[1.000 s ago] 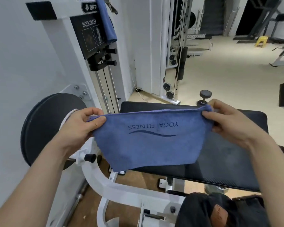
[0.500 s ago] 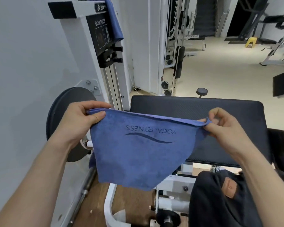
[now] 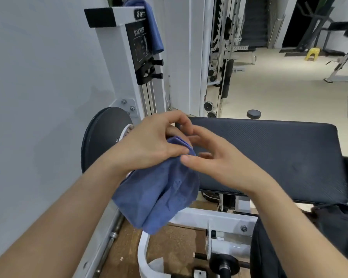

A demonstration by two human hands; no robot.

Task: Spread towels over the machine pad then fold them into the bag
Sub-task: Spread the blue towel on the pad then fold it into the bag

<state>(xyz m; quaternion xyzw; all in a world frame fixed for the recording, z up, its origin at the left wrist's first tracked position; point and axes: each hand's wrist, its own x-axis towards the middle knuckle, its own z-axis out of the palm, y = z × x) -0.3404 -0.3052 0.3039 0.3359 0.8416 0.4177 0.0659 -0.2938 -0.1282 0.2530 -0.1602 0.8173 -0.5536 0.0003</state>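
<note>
Blue microfibre towel (image 3: 159, 189) hangs doubled in front of the left end of the black padded machine pad (image 3: 269, 153). Its lower fold drops below the pad's front edge without resting on the pad. The left hand (image 3: 149, 145) has its grip closed on the gathered top corners, thumb and fingers pinching the layers just off the pad's left corner. The right hand (image 3: 215, 159) is over the pad's left part with a wide, empty grip, fingers spread and thumb tip at the cloth's edge; whether it touches the cloth is unclear. The step looks like a half-fold made in the air. To do it well, the corners should be matched squarely in the pinch, and the free hand should then run down the hanging edges to flatten the layers, since soft cloth bunches and skews. Below the pad's right end lies dark fabric (image 3: 319, 227), likely the bag. A second blue towel (image 3: 153, 31) is draped high up, above and left of the pad.
</note>
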